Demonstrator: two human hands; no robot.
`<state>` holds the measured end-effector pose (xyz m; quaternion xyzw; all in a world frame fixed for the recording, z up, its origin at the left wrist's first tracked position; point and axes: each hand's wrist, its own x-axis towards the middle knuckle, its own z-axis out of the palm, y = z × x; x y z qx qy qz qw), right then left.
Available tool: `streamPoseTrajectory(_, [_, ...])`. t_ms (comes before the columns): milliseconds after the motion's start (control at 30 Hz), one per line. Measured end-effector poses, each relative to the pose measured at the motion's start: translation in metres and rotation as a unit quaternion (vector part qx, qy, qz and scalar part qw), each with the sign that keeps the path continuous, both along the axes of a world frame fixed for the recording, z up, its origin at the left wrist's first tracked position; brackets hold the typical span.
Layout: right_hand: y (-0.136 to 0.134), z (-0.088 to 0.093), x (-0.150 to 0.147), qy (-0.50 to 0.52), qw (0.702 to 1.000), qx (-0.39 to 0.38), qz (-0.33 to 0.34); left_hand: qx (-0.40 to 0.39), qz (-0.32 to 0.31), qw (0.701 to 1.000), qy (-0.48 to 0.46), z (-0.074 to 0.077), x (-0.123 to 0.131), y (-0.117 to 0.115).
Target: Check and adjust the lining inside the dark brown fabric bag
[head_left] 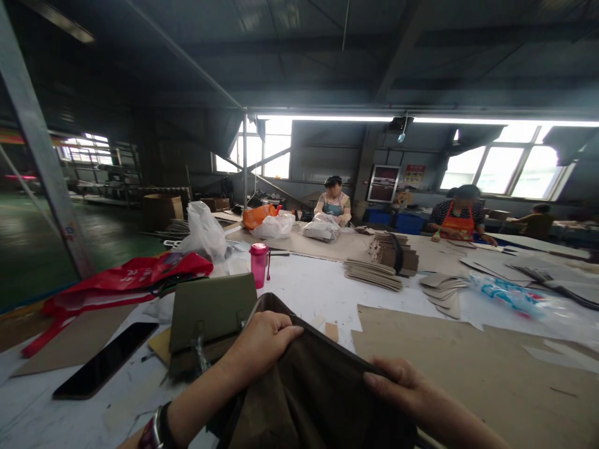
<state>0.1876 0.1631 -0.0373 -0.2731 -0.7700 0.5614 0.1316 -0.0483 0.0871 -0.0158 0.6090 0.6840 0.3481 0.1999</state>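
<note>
A dark brown bag [322, 386], its lining showing, fills the bottom middle of the head view. My left hand [264, 343] grips its upper edge on the left, with the thumb lying over the rim. On the right, my right hand [397, 383] pinches the same edge, thumb on the near side. The edge is stretched between both hands, and the lower part of the bag runs out of the picture. Just beyond my left forearm stands an olive-green flat bag [213, 305] with a wrapped strap or hardware piece at its front.
A black phone [105, 362] lies on the left, near a red bag [135, 277]. Behind stand a pink bottle [258, 265] and a white plastic bag [203, 231]. Cut panels [372, 275] and brown sheet material [468, 355] lie to the right. Several people sit farther back.
</note>
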Motion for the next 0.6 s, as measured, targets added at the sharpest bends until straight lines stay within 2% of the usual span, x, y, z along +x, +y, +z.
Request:
streamPoseTrajectory(233, [-0.002, 0.002, 0.000, -0.002, 1.000, 0.025, 0.004, -0.005, 0.002, 1.000, 0.009, 0.006, 0.004, -0.005])
streamPoseTrajectory(467, [0.001, -0.002, 0.002, 0.006, 1.000, 0.025, 0.001, 0.021, -0.004, 0.999, 0.048, 0.006, 0.005, -0.011])
streamPoseTrajectory(600, [0.001, -0.001, 0.002, 0.016, 1.000, -0.019, 0.000, 0.027, -0.011, 0.997, 0.071, 0.006, 0.005, -0.015])
